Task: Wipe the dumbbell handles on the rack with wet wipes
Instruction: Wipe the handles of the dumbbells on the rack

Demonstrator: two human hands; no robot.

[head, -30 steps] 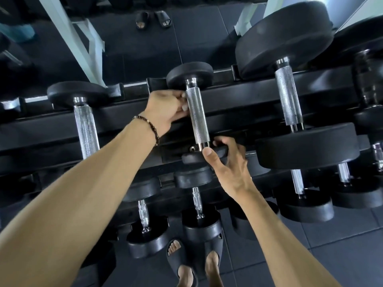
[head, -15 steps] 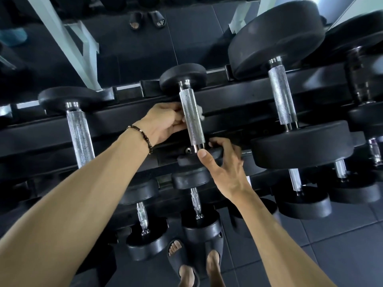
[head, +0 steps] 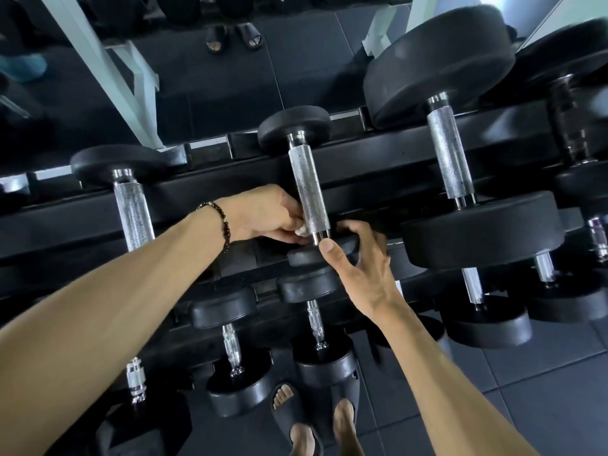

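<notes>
Since the earlier frames, the left hand point(head: 263, 213) has slid down the handle point(head: 309, 192) of the middle dumbbell, from near its upper end to its lower end. The wet wipe point(head: 301, 230) shows only as a small white scrap between the fingertips and the metal. The fingers are curled together, pinching the wipe against the left side of the handle; how far they wrap behind it cannot be seen. A dark beaded bracelet point(head: 220, 218) sits on that wrist.

The right hand point(head: 358, 261) has stayed in place, gripping the near weight plate point(head: 309, 255) of the same dumbbell. The thumb lies on the plate's front face just below the handle's end, and the fingers curl over the plate's right edge.

The handle is a bright, knurled steel tube with a plain polished collar at each end. It runs between two black round plates, the far plate point(head: 294, 128) resting at the rear edge of the rack point(head: 197, 189) and the near plate at its front edge. The dumbbell lies on the top tier, about midway along it. More dumbbells lie on either side, and others fill the lower tiers. Two feet in black slides point(head: 296, 413) stand on the dark tiled floor at the bottom.
</notes>
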